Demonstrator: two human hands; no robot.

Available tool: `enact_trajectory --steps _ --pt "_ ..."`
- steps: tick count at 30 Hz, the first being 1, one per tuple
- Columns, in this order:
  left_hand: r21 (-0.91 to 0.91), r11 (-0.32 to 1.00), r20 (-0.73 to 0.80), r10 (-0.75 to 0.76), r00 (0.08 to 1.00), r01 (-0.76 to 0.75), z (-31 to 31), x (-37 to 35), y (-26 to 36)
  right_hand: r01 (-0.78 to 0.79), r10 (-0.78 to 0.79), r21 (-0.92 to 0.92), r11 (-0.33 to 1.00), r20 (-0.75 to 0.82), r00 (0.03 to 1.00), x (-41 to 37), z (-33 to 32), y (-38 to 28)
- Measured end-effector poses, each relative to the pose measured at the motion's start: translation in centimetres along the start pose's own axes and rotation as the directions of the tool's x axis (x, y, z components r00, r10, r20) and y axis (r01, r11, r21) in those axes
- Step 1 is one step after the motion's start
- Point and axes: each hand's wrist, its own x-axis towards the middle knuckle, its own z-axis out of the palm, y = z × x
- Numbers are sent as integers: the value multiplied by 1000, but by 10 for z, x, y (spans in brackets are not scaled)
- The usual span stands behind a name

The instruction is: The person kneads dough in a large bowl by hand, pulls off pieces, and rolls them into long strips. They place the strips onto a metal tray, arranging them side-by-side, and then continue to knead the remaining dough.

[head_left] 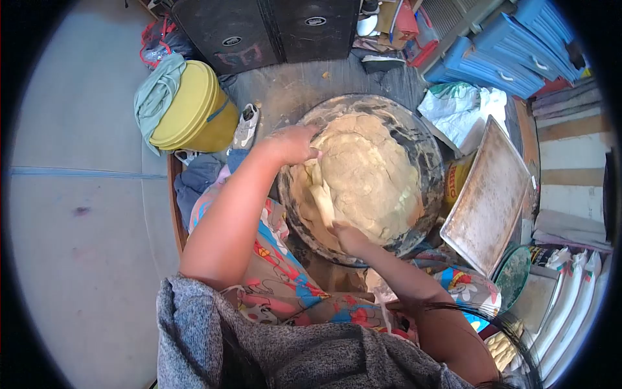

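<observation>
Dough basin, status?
Right hand gripping dough strip; left hand at dough's left edge, grip unclear. Tray beside basin, clear of both hands.

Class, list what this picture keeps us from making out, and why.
All in the head view:
- Inside of the yellow bucket: hidden by its lid.
- Floor of the basin: covered by dough.
- Rest of the yellow container's label: behind the tilted tray.
- Wording on the black panels' badges: too small.
</observation>
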Motion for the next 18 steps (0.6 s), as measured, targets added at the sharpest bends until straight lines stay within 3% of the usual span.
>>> enact_trajectory --steps 1,2,3,4,6,8,9,11,12,13,14,15,16,17,18 --pt "15 999 50 -38 998 37 6 0 2 -2 2 5 1000 -4 1000 -25 -18 -7" --pt "22 999 51 -34 998 33 14 3 4 -5 -7 73 997 155 988 -49 -40 -12" --pt "102 993 186 -74 980 56 26 6 5 -18 -26 140 990 311 950 -69 -58 -12" --pt "184 981 312 -123 942 67 39 11 5 23 -81 230 973 249 965 -81 -69 -4" --pt "223 975 448 -85 890 -19 82 13 8 90 -131 353 931 93 987 -104 -98 -6" --pt "58 943 247 303 920 -326 162 25 -21 61 -49 473 879 -39 998 -126 -143 -31" --pt "59 942 250 308 918 -332 183 23 -14 12 34 558 829 -71 997 -137 -160 -43" --pt "-342 919 311 310 898 -199 212 23 7 48 82 641 766 -172 982 -154 -178 -55" --pt "-281 958 331 150 932 -54 220 24 16 91 141 716 692 -258 956 -159 -181 -55" --pt "-277 959 337 150 929 -55 222 25 18 92 145 721 686 -259 955 -158 -179 -49" --pt "-482 866 235 -20 972 135 223 26 19 186 180 845 502 -312 933 -155 -175 -39" --pt "-670 689 171 -217 961 275 221 28 19 282 226 914 292 -352 908 -150 -170 -30" --pt "-600 767 86 -221 972 227 211 33 13 385 208 915 125 -403 891 -143 -170 -24" --pt "-594 770 84 -227 970 231 201 36 7 387 202 914 118 -404 892 -135 -168 -21" --pt "-637 743 112 -173 978 205 174 30 16 384 272 872 305 -466 842 -124 -165 -19"
